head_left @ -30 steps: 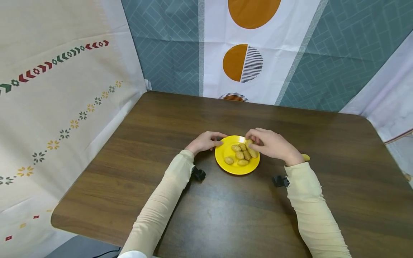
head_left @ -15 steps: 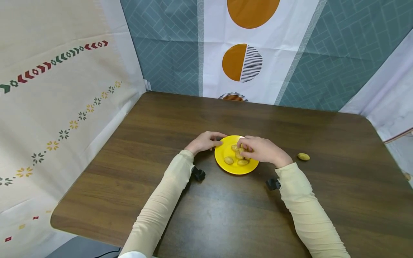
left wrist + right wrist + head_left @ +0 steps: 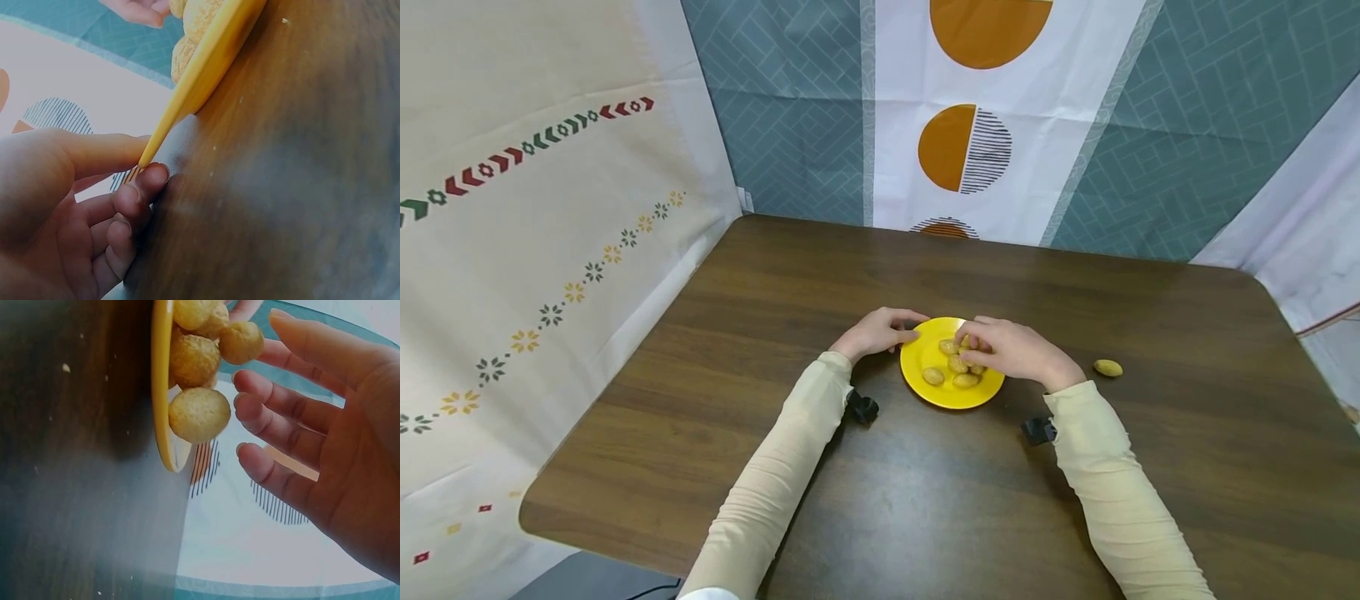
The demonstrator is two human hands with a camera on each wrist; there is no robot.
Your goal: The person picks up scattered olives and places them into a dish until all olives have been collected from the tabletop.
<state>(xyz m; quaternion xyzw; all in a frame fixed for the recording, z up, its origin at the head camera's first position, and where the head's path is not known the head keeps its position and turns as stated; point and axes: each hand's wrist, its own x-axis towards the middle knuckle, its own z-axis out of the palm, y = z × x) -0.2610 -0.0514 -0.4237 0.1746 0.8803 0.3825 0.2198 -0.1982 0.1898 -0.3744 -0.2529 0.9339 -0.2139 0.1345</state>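
Observation:
A yellow plate [image 3: 912, 360] bears several small potatoes [image 3: 966, 381], heaped near its right side. At its left edge my left hand [image 3: 876, 332] pinches the rim [image 3: 187, 94], thumb above and fingertips below. My right hand [image 3: 1021, 352] is over the heap and hides part of it in the head view. Seen from the right wrist, the thumb and fingers [image 3: 294, 428] are spread and loosely bent beside the heap. The top potato [image 3: 242, 342] is near the index finger; the thumb is apart from it. I cannot tell whether the index finger touches it.
A lone potato [image 3: 1107, 367] lies on the brown wooden table [image 3: 880, 517], right of the plate, near my right wrist. Small crumbs [image 3: 65, 367] dot the tabletop. Hanging patterned cloths [image 3: 805, 125] stand behind the table and along its sides.
My right hand has shifted left and slightly down from the plate's right edge to above the heap, uncovering the lone potato on the table. The left hand stays at the rim.

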